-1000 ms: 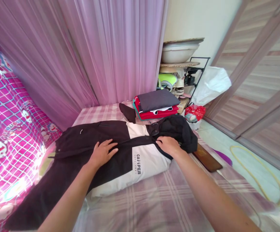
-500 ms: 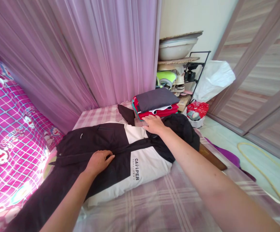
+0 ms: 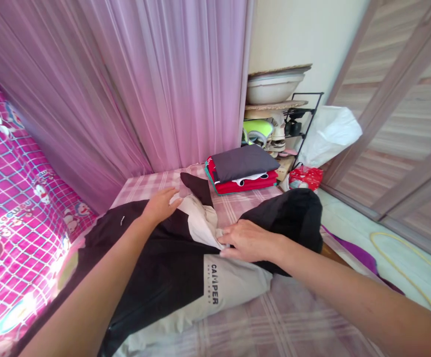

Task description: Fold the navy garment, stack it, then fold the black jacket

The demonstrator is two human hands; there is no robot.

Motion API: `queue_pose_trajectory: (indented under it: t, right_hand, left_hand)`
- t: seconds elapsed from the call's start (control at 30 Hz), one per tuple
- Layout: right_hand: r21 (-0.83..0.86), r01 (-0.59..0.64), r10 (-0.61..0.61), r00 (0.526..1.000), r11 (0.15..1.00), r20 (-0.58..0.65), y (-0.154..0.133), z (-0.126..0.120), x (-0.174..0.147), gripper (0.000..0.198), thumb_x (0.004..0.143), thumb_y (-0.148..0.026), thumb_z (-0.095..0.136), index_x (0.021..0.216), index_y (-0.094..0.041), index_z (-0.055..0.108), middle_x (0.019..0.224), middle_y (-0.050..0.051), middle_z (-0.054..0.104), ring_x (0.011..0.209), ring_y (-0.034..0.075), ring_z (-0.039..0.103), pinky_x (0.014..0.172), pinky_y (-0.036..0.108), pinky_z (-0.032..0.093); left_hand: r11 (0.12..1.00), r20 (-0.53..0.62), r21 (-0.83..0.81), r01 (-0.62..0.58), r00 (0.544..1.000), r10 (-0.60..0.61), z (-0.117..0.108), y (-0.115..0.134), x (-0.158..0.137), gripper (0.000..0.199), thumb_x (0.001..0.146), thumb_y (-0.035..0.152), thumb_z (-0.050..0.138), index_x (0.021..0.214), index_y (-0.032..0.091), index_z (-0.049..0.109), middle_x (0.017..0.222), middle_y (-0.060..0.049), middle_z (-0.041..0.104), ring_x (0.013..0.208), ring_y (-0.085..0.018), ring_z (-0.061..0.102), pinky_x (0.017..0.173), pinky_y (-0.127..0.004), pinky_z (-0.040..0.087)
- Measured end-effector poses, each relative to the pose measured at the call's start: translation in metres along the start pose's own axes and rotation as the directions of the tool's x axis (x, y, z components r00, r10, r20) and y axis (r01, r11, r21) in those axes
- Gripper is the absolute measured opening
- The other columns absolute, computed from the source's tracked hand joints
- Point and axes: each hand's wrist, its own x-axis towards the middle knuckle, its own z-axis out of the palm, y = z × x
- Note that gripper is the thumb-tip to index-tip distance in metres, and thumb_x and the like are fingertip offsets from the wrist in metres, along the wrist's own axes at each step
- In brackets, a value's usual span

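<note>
Black-and-white hooded cloth jacket (image 3: 163, 275) lies nearside of a neat stack of folded red/grey clothes (image 3: 243, 166). L hand (image 3: 159, 206), part-curled, sits left of stack; R hand (image 3: 248, 241), half-closed, nearside of it, both at the jacket's white panel (image 3: 198, 218) (spaced apart prob. to control its edges). Can't tell if either pinches cloth.

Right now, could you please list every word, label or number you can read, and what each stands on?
"CAMPER": on the light panel of the jacket, running sideways.
Smaller line beside it: too small to read.
White mark on its dark part: too small.
Lettering on the pink cloth: too blurred.
</note>
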Motion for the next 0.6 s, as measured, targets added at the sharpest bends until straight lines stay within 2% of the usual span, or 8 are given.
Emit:
queue_pose_trajectory:
  t: [0.07,0.13,0.2,0.27,0.37,0.47,0.53,0.6]
  right_hand:
    - [0.087,-0.129,0.123,0.99,0.988,0.076,0.012,-0.009,0.013,0.041,0.099,-0.041,0.039,0.091,-0.024,0.075,0.091,0.006,0.075,0.085,0.02,0.068,0.072,0.026,0.042]
    - [0.152,-0.317,0.299,0.945,0.936,0.133,0.03,-0.017,0.034,0.044,0.099,-0.038,0.038,0.087,-0.022,0.076,0.086,0.007,0.076,0.083,0.02,0.069,0.071,0.025,0.043]
    - [0.178,-0.502,0.477,0.863,0.846,0.168,0.048,-0.018,0.059,0.042,0.097,-0.039,0.041,0.085,-0.019,0.077,0.082,0.009,0.076,0.083,0.021,0.07,0.073,0.026,0.045]
    - [0.184,-0.59,0.566,0.806,0.786,0.171,0.062,-0.014,0.084,0.043,0.096,-0.043,0.043,0.088,-0.017,0.077,0.088,0.012,0.076,0.088,0.023,0.07,0.075,0.027,0.046]
    - [0.215,-0.614,0.581,0.788,0.759,0.202,0.07,0.003,0.116,0.045,0.093,-0.052,0.048,0.09,-0.017,0.076,0.095,0.012,0.076,0.089,0.023,0.071,0.072,0.027,0.048]
    - [0.269,-0.616,0.558,0.786,0.741,0.266,0.068,0.021,0.137,0.041,0.088,-0.055,0.057,0.079,-0.019,0.075,0.084,0.007,0.076,0.075,0.02,0.071,0.062,0.024,0.047]
    - [0.303,-0.609,0.545,0.792,0.733,0.276,0.066,0.026,0.144,0.031,0.085,-0.046,0.064,0.073,-0.02,0.073,0.077,0.004,0.075,0.067,0.017,0.069,0.058,0.023,0.046]
    - [0.338,-0.598,0.547,0.801,0.726,0.244,0.066,0.022,0.147,0.022,0.088,-0.034,0.061,0.075,-0.02,0.073,0.075,0.003,0.075,0.063,0.014,0.068,0.058,0.021,0.046]
  left_hand:
    - [0.997,0.219,0.026,0.074,0.973,-0.078,0.014,0.003,0.018,0.065,0.089,0.059,0.037,0.138,0.019,0.052,0.143,-0.012,0.054,0.133,-0.027,0.049,0.108,-0.036,0.037]
    - [0.99,0.363,0.059,0.131,0.921,-0.144,0.031,0.0,0.024,0.074,0.08,0.069,0.045,0.132,0.019,0.058,0.136,-0.016,0.06,0.125,-0.032,0.056,0.1,-0.039,0.043]
    - [0.986,0.407,0.075,0.152,0.898,-0.169,0.044,-0.007,0.021,0.08,0.07,0.077,0.051,0.124,0.019,0.064,0.129,-0.018,0.064,0.118,-0.036,0.06,0.094,-0.04,0.047]
    - [0.981,0.426,0.082,0.178,0.883,-0.196,0.053,-0.018,0.017,0.087,0.065,0.082,0.051,0.124,0.02,0.064,0.131,-0.019,0.063,0.119,-0.038,0.06,0.093,-0.042,0.047]
    - [0.968,0.468,0.058,0.245,0.849,-0.243,0.055,-0.032,0.017,0.092,0.066,0.084,0.045,0.125,0.015,0.064,0.138,-0.023,0.055,0.125,-0.04,0.055,0.097,-0.045,0.045]
    - [0.963,0.511,0.011,0.268,0.827,-0.236,0.054,-0.039,0.022,0.082,0.076,0.078,0.038,0.114,0.013,0.071,0.131,-0.023,0.061,0.122,-0.038,0.058,0.097,-0.043,0.045]
    - [0.969,0.524,-0.027,0.247,0.829,-0.197,0.054,-0.042,0.023,0.069,0.078,0.071,0.042,0.103,0.016,0.075,0.118,-0.018,0.07,0.112,-0.034,0.064,0.092,-0.039,0.048]
    - [0.973,0.538,-0.08,0.216,0.831,-0.141,0.052,-0.045,0.023,0.053,0.078,0.062,0.049,0.1,0.021,0.075,0.111,-0.011,0.074,0.104,-0.029,0.068,0.087,-0.034,0.05]
